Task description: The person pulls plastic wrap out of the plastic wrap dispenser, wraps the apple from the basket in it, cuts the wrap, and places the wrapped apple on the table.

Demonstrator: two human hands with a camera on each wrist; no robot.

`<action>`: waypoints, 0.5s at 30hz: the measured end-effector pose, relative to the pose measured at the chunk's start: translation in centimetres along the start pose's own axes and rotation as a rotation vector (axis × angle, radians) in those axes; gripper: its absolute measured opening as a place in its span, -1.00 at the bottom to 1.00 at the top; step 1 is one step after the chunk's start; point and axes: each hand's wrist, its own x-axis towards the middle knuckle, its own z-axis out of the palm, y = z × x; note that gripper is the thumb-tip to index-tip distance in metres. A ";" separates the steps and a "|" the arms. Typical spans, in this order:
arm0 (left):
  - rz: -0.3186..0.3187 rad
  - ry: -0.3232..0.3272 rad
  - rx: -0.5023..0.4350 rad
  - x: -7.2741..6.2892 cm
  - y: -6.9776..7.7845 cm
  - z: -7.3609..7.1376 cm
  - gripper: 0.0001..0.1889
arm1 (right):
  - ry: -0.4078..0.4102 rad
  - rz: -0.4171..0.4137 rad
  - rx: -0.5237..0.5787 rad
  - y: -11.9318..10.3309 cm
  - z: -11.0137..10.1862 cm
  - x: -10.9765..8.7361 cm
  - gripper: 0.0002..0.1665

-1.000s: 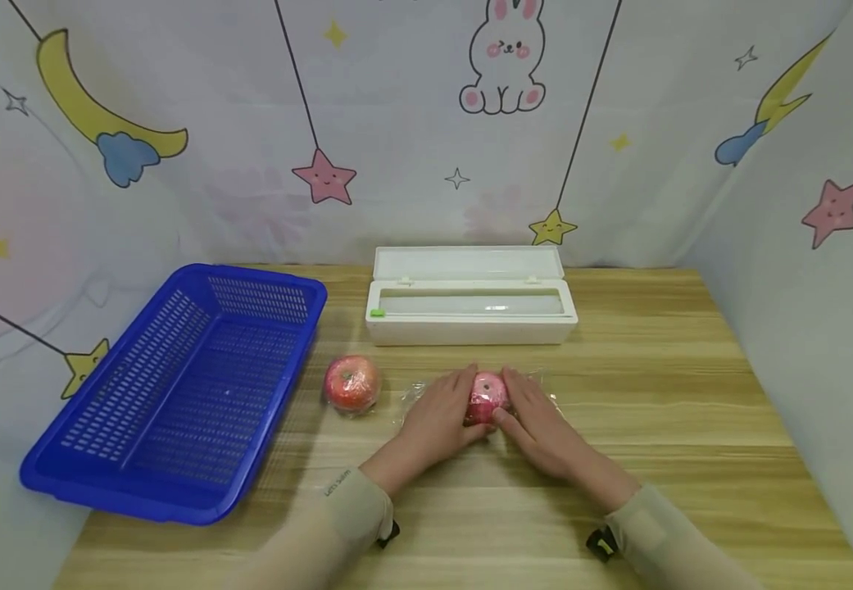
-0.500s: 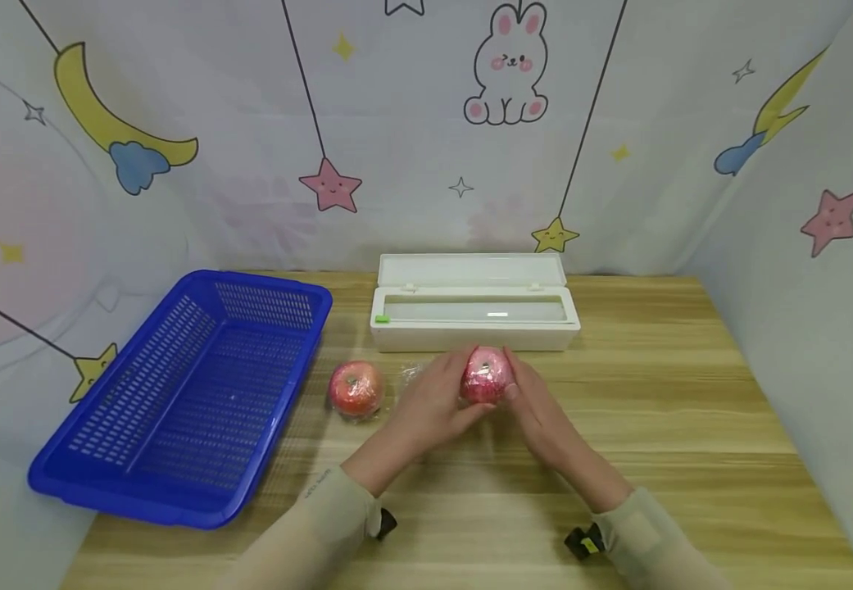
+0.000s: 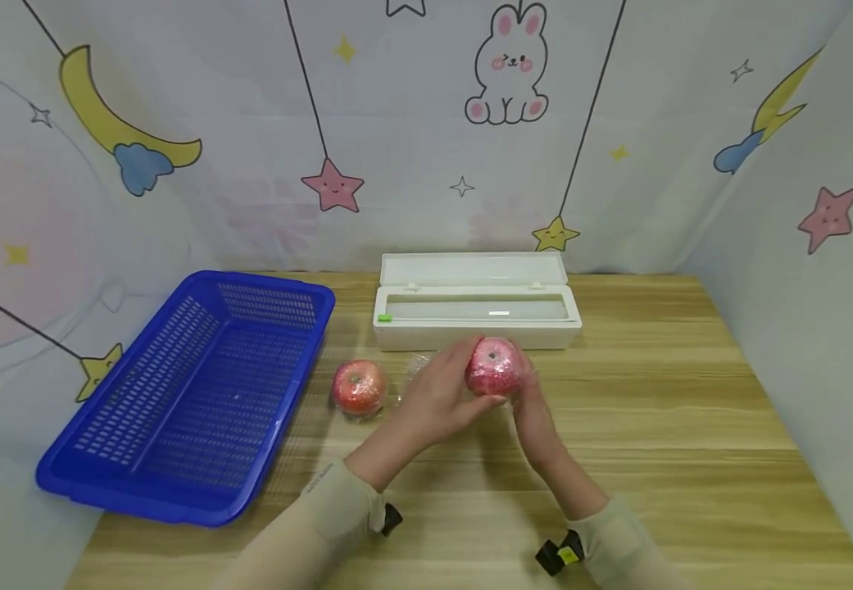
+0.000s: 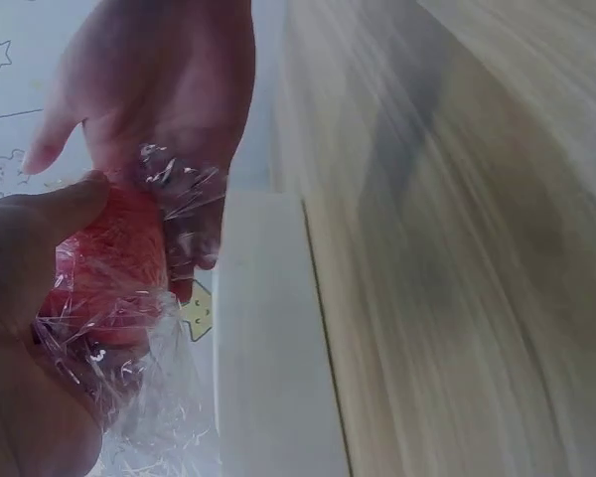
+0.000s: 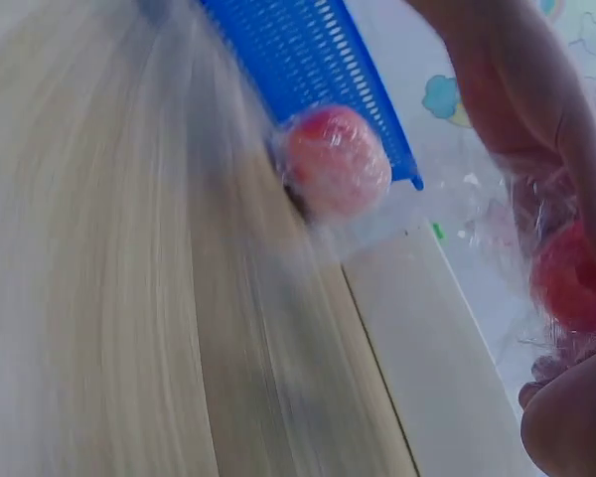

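Observation:
A red apple (image 3: 494,366) in clear plastic film is held up just in front of the white box. My left hand (image 3: 437,396) grips it from the left, with the thumb along its near side. Against its right side and the loose film lies my right hand (image 3: 534,414). In the left wrist view, the right hand (image 4: 169,89) has fairly straight fingers reaching past the apple (image 4: 114,258), its thumb apart. Crinkled film (image 4: 169,397) hangs below the fruit. A second wrapped apple (image 3: 360,387) sits on the table left of my hands.
Behind my hands stands a long white box (image 3: 478,332), its lid raised, with a small green tab at its left end. A blue slotted basket (image 3: 279,434) occupies the left side of the wooden table (image 3: 662,393). Printed cloth (image 3: 411,123) hangs behind.
The apple between my hands has risen from the table and shifted slightly away and to the right. My right hand has turned and moved around its right side. The second apple stays put.

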 end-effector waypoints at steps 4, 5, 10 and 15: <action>0.009 0.014 -0.013 0.2 -0.2 0.7 -0.10 | 0.018 0.062 0.213 -0.3 0.7 0.1 0.15; 0.008 0.013 -0.010 0.2 -0.2 0.7 -0.10 | 0.021 0.075 0.239 -0.4 0.8 0.2 0.19; -0.012 -0.020 0.014 0.5 -0.3 0.3 -0.08 | 0.024 0.124 0.365 -0.7 0.6 0.2 0.12; 0.011 -0.039 0.067 0.7 -0.6 -0.3 -0.05 | -0.015 0.177 0.562 -1.3 0.3 0.0 0.07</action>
